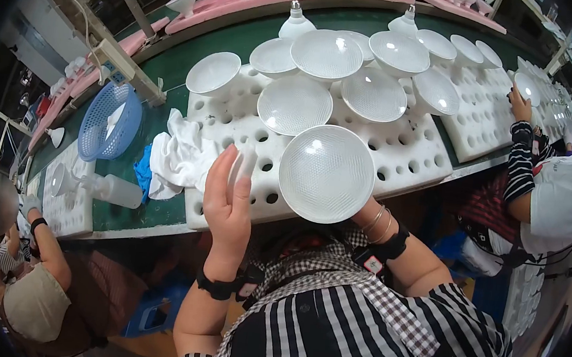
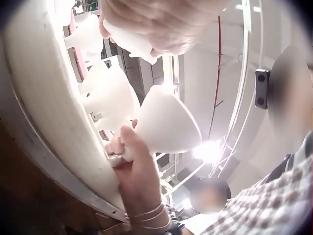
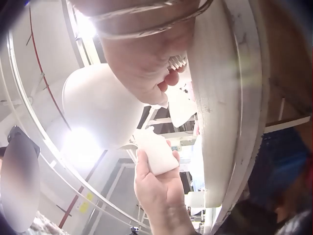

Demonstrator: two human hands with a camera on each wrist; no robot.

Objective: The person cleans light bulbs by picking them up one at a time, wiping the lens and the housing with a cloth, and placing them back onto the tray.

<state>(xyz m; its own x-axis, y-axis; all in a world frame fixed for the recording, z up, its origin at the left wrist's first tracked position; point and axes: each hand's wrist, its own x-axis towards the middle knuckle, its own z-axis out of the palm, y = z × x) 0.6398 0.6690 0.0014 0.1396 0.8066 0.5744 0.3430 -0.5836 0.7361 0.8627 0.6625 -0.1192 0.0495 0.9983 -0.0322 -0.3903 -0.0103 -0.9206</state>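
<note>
My right hand [image 2: 132, 159] grips a white reflector light bulb [image 1: 326, 175] by its neck and metal screw base, with the broad dimpled face turned up toward the head camera. The bulb's face hides most of that hand in the head view. To its left my left hand [image 1: 227, 207] is raised beside the bulb, apart from it. Between its thumb and fingers it holds a white folded pad [image 3: 157, 152], which looks like cloth. Behind both hands, several similar bulbs [image 1: 295, 105] stand face up in a white foam block [image 1: 399, 143] full of round holes.
A crumpled white cloth [image 1: 181, 155] lies at the block's left, near a blue basket [image 1: 111, 122] and a translucent bottle [image 1: 118, 190]. Pink foam strips [image 1: 248, 1] with more bulbs run along the back. People work at both sides; another foam block [image 1: 474, 117] lies right.
</note>
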